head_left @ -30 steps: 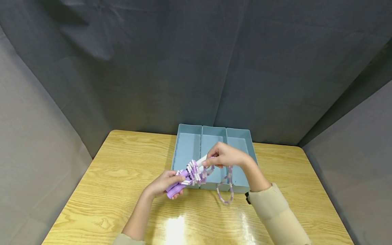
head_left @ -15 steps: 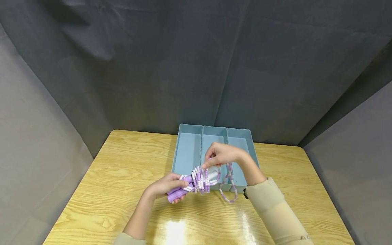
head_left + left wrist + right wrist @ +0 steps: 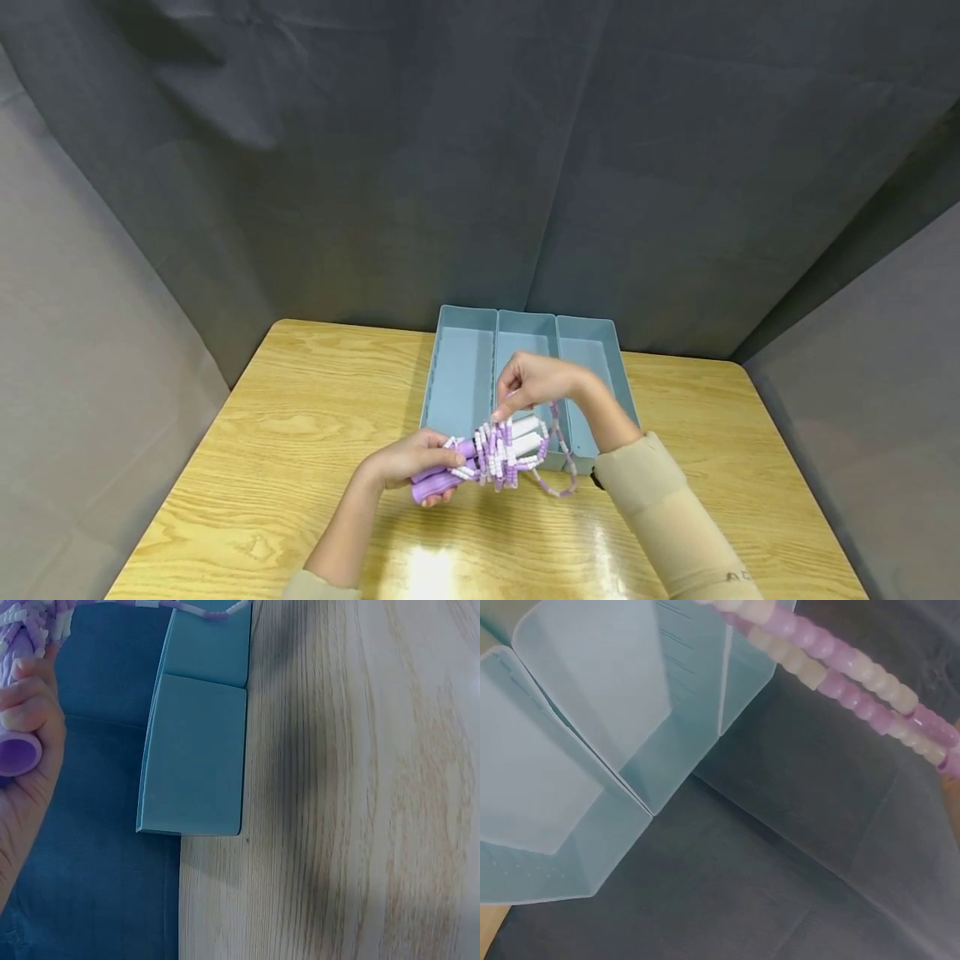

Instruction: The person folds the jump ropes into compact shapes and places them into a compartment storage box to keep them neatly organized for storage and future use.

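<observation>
My left hand (image 3: 411, 460) grips the two purple handles (image 3: 437, 488) of a beaded jump rope in the head view. Purple and white beaded cord (image 3: 498, 457) is wound round the handles, and their white ends (image 3: 527, 445) stick out to the right. Just above the coils, my right hand (image 3: 542, 379) pinches the cord between thumb and fingers. A loose loop (image 3: 566, 490) hangs below that hand. The left wrist view shows the left fingers (image 3: 34, 705) curled round a handle (image 3: 19, 755). Two beaded strands (image 3: 862, 682) cross the right wrist view; the right hand is outside it.
Behind the hands, a blue-grey bin set (image 3: 459, 367) with three long compartments stands at the back of the wooden table (image 3: 322, 392). Dark cloth (image 3: 375, 167) hangs behind the table, and lighter grey panels (image 3: 82, 333) flank it.
The jump rope has turned slightly clockwise and shifted right and down. My right hand has moved slightly left, winding cord over the handles, and the hanging loop has become smaller.
</observation>
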The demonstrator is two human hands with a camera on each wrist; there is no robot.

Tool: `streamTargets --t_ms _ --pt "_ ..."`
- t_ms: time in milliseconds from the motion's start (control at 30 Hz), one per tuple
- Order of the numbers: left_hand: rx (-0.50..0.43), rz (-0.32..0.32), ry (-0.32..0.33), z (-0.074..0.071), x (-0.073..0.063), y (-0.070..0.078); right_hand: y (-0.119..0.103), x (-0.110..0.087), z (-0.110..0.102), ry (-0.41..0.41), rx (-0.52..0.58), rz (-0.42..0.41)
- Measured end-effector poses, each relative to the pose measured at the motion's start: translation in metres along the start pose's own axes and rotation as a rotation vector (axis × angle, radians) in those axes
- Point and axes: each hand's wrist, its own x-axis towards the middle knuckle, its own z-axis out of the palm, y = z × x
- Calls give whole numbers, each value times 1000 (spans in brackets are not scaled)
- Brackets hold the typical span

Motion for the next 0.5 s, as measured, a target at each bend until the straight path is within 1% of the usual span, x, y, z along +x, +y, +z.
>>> streamTargets --t_ms 267,367,500 --pt "-20 34 -51 2 -2 1 11 4 1 16 82 32" --pt "-28 44 -66 3 -3 2 17 4 2 18 148 52" --pt "-32 63 -87 4 -4 3 26 4 5 -5 258 56"
